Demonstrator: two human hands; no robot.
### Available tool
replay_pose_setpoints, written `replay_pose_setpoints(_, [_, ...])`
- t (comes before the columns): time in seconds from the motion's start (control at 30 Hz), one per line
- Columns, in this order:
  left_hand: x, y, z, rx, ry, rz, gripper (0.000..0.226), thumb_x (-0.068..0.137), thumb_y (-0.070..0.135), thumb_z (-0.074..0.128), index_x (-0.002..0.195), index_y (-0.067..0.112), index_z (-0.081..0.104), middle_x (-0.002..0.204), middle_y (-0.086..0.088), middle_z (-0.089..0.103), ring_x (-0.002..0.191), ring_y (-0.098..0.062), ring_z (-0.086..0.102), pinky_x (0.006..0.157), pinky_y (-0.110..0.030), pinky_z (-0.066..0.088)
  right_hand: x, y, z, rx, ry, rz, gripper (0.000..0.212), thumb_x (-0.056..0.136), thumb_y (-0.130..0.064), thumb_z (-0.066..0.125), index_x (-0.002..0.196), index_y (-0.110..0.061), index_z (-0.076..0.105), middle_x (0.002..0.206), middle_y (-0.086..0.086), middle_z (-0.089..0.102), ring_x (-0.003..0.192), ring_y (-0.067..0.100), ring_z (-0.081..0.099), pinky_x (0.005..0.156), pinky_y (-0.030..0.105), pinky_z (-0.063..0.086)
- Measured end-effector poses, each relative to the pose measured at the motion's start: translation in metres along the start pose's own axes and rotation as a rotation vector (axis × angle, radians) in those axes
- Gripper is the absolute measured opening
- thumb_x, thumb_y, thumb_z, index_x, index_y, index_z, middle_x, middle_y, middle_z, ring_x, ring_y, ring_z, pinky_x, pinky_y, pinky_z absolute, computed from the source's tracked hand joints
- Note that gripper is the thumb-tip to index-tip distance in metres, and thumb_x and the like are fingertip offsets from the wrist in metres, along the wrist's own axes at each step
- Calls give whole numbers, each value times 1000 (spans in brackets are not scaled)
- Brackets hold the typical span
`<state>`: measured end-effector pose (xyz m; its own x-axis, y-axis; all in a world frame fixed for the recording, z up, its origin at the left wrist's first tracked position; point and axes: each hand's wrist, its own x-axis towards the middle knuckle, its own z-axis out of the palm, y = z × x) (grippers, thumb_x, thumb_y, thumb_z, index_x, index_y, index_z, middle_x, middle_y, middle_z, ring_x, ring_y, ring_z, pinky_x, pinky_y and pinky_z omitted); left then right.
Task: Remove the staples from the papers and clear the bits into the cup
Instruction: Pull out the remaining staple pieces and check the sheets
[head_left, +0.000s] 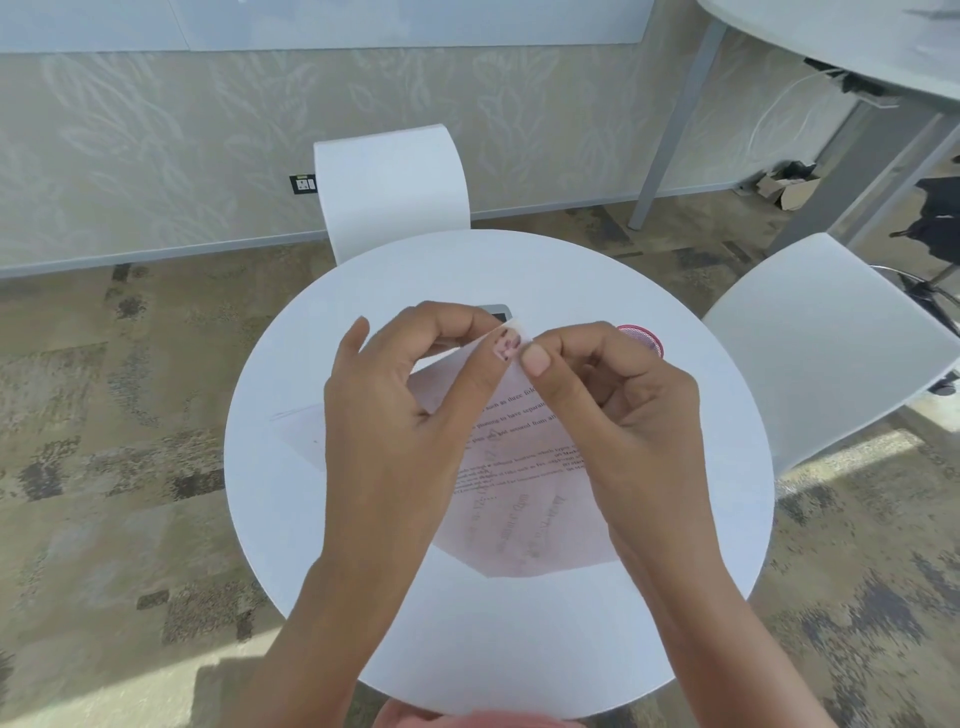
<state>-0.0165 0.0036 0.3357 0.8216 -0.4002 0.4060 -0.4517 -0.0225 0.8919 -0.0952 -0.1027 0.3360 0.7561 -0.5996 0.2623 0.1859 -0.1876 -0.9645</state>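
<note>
Two hands pinch one corner of the papers (519, 467) above a round table (467, 649).
The left hand (395, 395) nips the raised corner between thumb and forefinger; the right hand (613, 400), fingers curled, pinches just beside it. The cup (647, 340) stands behind the right hand.

Left hand (400, 395) and right hand (618, 395) raised — fingertips pinched together

The right hand (613, 400) hides all but a pink rim of the cup (645, 340). A grey object (498, 313) peeks from behind the left hand (395, 400), too covered to identify. Both hands pinch and cover one corner of the papers (519, 467); no staple can be made out there, and most of the print is blurred.
</note>
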Motion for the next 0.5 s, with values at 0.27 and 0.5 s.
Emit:
replay_pose_setpoints(0.27, [-4,1,2,40,7,-36,9,92,36,59,85,41,63,90,30,68,90,3,66,102,-59,42,-3,4,0,-23,-36,-2,2,87,-10,67,86,-10,69,76,-5,69,71,11,63,66,20,48])
replay_pose_setpoints(0.5, [-6,-2,2,53,20,-51,13,94,34,55,89,37,66,93,26,70,91,-3,66,98,-54,44,-4,4,0,-1,-7,25,2,86,-9,68,84,-8,69,71,-5,67,65,5,58,64,12,43])
